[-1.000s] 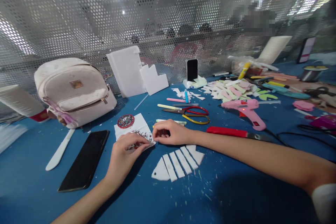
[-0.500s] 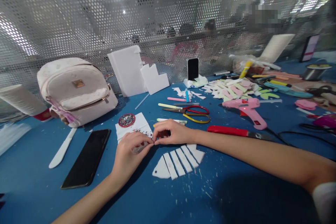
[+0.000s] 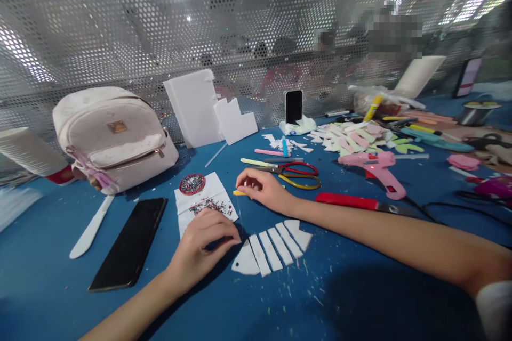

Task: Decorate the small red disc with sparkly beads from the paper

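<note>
Through the head camera I see my two hands apart from each other, each with thumb and finger pinched together. My left hand [image 3: 212, 237] and my right hand [image 3: 262, 186] hold a thin thread [image 3: 240, 216] between them. Its long axis runs nearly straight away from me, from the left fingertips at the near end to the right fingertips at the far end, leaning only slightly. The thread is very fine, so I can't make out its ends or whether any bead sits on it.

It lies just off the right edge of a white paper [image 3: 216, 184], whose loose beads [image 3: 216, 205] spread behind my left hand. A red-rimmed dish [image 3: 192, 194] of beads sits at the paper's far left corner.

Just right of my left fingertips is a white fish [image 3: 270, 251] cut into a head, four strips and a tail. Its nose points left and a little toward me, and its tail points away to the right; the strips lie across that line with narrow gaps.

For movement, I have the widest stretch of blue counter [image 3: 288, 303] on the near side of the fish, sprinkled with pale flecks. On the left, a black phone [image 3: 128, 245] bounds my room. Beyond the right hand, scissors [image 3: 281, 169] lie close, and a red cutter [image 3: 346, 201] lies along the far side of that forearm.
</note>
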The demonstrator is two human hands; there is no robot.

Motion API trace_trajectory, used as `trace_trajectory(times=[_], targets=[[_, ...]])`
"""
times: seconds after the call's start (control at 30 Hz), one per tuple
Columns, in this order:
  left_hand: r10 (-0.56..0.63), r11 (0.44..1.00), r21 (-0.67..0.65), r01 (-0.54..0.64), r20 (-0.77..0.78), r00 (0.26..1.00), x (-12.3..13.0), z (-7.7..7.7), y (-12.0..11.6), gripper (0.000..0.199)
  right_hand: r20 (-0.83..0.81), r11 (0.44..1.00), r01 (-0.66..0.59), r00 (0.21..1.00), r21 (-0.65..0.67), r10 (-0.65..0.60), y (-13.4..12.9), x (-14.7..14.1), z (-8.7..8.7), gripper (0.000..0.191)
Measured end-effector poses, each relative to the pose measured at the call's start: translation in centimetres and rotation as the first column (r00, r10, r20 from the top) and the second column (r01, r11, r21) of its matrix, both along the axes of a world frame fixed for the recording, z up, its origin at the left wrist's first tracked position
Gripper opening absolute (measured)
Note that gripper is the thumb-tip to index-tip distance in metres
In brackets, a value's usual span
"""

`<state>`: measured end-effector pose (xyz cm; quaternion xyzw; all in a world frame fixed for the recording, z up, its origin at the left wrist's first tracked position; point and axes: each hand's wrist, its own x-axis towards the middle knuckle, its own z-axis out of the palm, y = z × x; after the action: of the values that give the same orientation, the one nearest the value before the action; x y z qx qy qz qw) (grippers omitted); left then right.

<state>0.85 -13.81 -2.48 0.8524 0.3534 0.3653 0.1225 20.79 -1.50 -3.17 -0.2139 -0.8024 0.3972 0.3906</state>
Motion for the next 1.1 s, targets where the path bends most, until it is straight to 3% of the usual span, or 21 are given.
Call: trace_trajectory(times=[0.2,0.63,0.9,1.0,1.1], targets=[[-0.044,0.998,-0.045,0.045,0.014,0.999,-0.09,-0.02,-0.06,0.009,-0.089,0.991,0.067,0.993,-0.119,-0.077,0.60,-0.16,-0.65,0.013],[-0.205,0.973,-0.110,0.202,-0.012,0.979,-0.12,0.40,-0.48,0.013,-0.122,0.979,0.144,0.979,-0.148,-0.162,0.80,-0.25,-0.70,0.012],[-0.220,0.971,-0.101,0.218,-0.010,0.975,-0.02,0.30,-0.68,0.016,-0.115,0.976,0.152,0.979,-0.156,-0.170,0.75,-0.25,-0.66,0.011],[-0.169,0.984,-0.047,0.171,0.042,0.985,0.06,0.26,-0.65,0.011,-0.117,0.982,0.142,0.981,-0.127,-0.157,0.72,-0.23,-0.64,0.009],[0.024,0.999,-0.052,-0.017,0.143,0.989,-0.02,0.16,-0.35,0.010,-0.082,0.990,0.117,0.989,-0.078,-0.123,0.57,-0.17,-0.60,0.018]])
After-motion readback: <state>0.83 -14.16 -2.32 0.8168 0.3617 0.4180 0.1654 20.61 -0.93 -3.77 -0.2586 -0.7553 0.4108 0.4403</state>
